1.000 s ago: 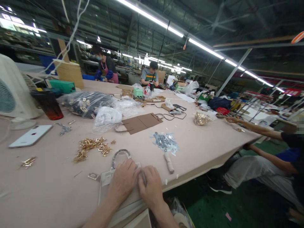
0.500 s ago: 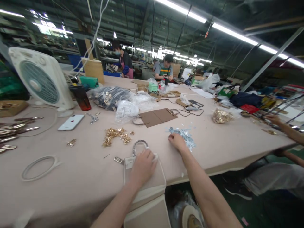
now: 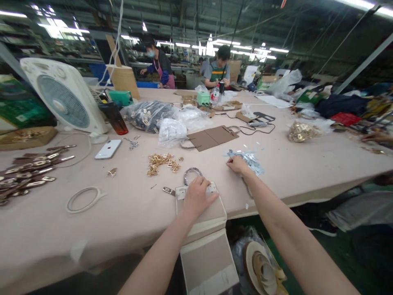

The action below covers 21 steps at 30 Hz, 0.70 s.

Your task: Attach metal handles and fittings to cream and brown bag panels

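We look from a single camera worn on the person's head, set above the near edge of the long worktable (image 3: pixel 129 213) and facing forward and slightly down along its length. Our left hand (image 3: pixel 198 196) and right hand (image 3: pixel 238 164) sit close, near mid-frame, with the forearms (image 3: pixel 288 225) rising from the bottom edge. Our wide view takes in the box fan (image 3: pixel 63 98) at left, distant fluorescent tubes (image 3: pixel 278 50) above, and a roll (image 3: pixel 250 262) below the table edge.

The left hand (image 3: pixel 199 198) lies on a pale bag piece (image 3: pixel 211 215) overhanging the bench (image 3: pixel 132 213); the right hand (image 3: pixel 238 164) is at a pile of silvery pieces (image 3: pixel 253 162), fingertips together.
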Each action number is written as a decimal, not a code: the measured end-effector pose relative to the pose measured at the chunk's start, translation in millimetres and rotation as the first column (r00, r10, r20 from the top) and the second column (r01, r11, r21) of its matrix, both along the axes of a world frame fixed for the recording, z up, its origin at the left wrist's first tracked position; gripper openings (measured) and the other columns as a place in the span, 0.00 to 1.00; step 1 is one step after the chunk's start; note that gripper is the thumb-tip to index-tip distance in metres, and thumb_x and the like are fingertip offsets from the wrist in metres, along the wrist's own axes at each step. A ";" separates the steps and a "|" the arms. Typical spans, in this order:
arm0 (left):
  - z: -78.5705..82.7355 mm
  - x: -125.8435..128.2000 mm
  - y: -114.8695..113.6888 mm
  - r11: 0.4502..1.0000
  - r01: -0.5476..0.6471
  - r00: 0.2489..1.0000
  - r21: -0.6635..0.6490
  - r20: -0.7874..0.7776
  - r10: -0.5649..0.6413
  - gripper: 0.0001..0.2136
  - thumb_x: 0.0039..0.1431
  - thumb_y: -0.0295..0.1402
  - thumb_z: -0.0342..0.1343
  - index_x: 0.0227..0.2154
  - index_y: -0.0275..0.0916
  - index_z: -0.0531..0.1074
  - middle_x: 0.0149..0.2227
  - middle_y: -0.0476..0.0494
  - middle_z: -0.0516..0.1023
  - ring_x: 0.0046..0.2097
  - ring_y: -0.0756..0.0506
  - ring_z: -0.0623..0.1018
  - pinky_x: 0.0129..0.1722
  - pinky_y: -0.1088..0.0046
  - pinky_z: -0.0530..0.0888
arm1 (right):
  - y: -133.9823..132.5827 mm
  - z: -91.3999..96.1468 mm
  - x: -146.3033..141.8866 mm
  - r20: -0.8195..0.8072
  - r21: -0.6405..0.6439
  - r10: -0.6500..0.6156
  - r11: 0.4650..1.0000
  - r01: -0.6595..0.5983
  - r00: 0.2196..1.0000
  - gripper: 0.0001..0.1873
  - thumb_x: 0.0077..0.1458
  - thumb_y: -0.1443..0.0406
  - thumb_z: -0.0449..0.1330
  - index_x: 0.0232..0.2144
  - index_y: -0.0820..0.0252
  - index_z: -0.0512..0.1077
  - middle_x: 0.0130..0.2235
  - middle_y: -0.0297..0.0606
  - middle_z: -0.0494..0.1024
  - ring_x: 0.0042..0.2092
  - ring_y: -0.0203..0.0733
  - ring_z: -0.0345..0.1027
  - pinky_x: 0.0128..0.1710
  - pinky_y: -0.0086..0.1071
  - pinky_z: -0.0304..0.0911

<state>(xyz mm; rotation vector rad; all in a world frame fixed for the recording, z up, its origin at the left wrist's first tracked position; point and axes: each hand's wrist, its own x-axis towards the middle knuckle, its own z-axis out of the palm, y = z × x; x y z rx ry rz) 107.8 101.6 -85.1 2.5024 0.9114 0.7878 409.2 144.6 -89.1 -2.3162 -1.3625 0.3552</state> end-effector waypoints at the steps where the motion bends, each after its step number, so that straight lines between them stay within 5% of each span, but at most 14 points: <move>1: -0.4 -0.8 0.6 1.000 0.012 1.000 -0.001 -0.002 -0.012 0.17 0.57 0.42 0.68 0.45 0.41 0.73 0.45 0.42 0.72 0.48 0.40 0.74 0.50 0.58 0.74 | -3.0 1.0 -2.6 0.005 0.019 0.003 1.000 -0.003 1.000 0.04 0.53 0.72 0.66 0.29 0.60 0.81 0.37 0.45 0.83 0.42 0.46 0.76 0.47 0.34 0.65; 6: -0.5 -4.5 0.7 0.999 0.018 1.000 0.026 -0.023 -0.017 0.17 0.56 0.42 0.69 0.44 0.41 0.73 0.45 0.42 0.72 0.48 0.40 0.74 0.51 0.58 0.73 | -15.0 13.0 -22.3 0.013 0.166 0.015 0.986 -0.017 1.000 0.07 0.61 0.68 0.60 0.38 0.62 0.78 0.48 0.51 0.80 0.49 0.48 0.73 0.53 0.39 0.63; 10: 0.3 -7.2 -4.2 0.999 -0.006 0.999 0.047 -0.036 0.007 0.19 0.56 0.43 0.69 0.45 0.41 0.74 0.47 0.41 0.73 0.49 0.39 0.74 0.51 0.59 0.73 | -35.1 20.0 -55.8 -0.109 0.272 0.114 0.959 -0.081 0.987 0.18 0.67 0.60 0.52 0.53 0.62 0.72 0.37 0.41 0.79 0.39 0.43 0.73 0.44 0.37 0.68; 12: 0.7 -8.8 -8.0 0.996 -0.022 0.999 0.084 -0.048 0.026 0.19 0.57 0.43 0.69 0.47 0.41 0.73 0.49 0.40 0.73 0.51 0.38 0.73 0.53 0.58 0.72 | -53.7 17.9 -76.4 -0.354 0.354 0.229 0.930 -0.097 0.907 0.22 0.66 0.54 0.54 0.55 0.60 0.71 0.32 0.35 0.76 0.33 0.40 0.70 0.36 0.34 0.68; 16: 0.4 -11.3 -14.2 0.987 -0.066 0.994 0.147 -0.075 0.078 0.19 0.59 0.45 0.67 0.48 0.42 0.73 0.53 0.39 0.73 0.54 0.35 0.71 0.55 0.53 0.70 | -92.6 6.9 -111.2 -0.719 0.419 0.325 0.908 0.011 0.614 0.25 0.54 0.48 0.68 0.47 0.58 0.76 0.31 0.34 0.76 0.31 0.39 0.68 0.32 0.31 0.65; 21: -2.0 -11.3 -13.8 0.989 -0.090 0.995 0.116 -0.037 0.095 0.18 0.60 0.46 0.65 0.48 0.44 0.75 0.53 0.39 0.74 0.55 0.36 0.71 0.56 0.53 0.69 | -110.9 -0.8 -128.7 -0.755 0.379 0.309 0.925 0.000 0.579 0.22 0.50 0.50 0.72 0.41 0.58 0.80 0.33 0.35 0.80 0.31 0.37 0.66 0.31 0.30 0.63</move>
